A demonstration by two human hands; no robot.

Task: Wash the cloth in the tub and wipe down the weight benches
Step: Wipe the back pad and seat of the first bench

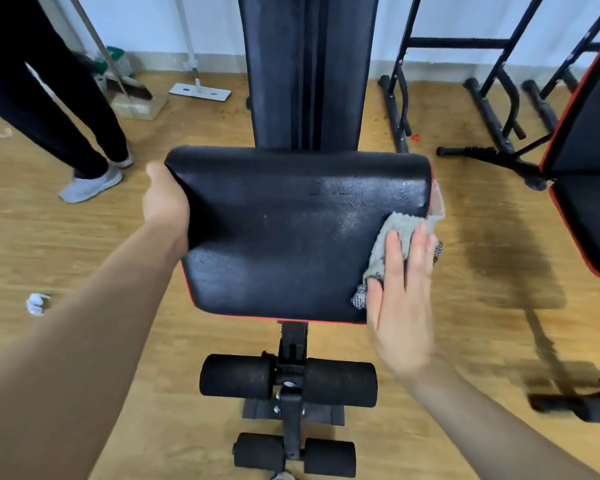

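- Left hand (165,202): gripping the left edge of black padded weight-bench seat with red trim (284,233), fingers hidden under it.
- Grey terry cloth (394,233): bunched at seat's right edge.
- Right hand (400,299): flat, fingers straight, pressing cloth onto seat.

seat pad (278,233): glossy black vinyl | cloth (392,237): nubby grey terry | floor (482,306): wood-look

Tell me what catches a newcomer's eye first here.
The black bench seat pad fills the centre. At its right edge the right hand presses a grey cloth flat, while the left hand holds the left edge. A second person's legs stand upper left.
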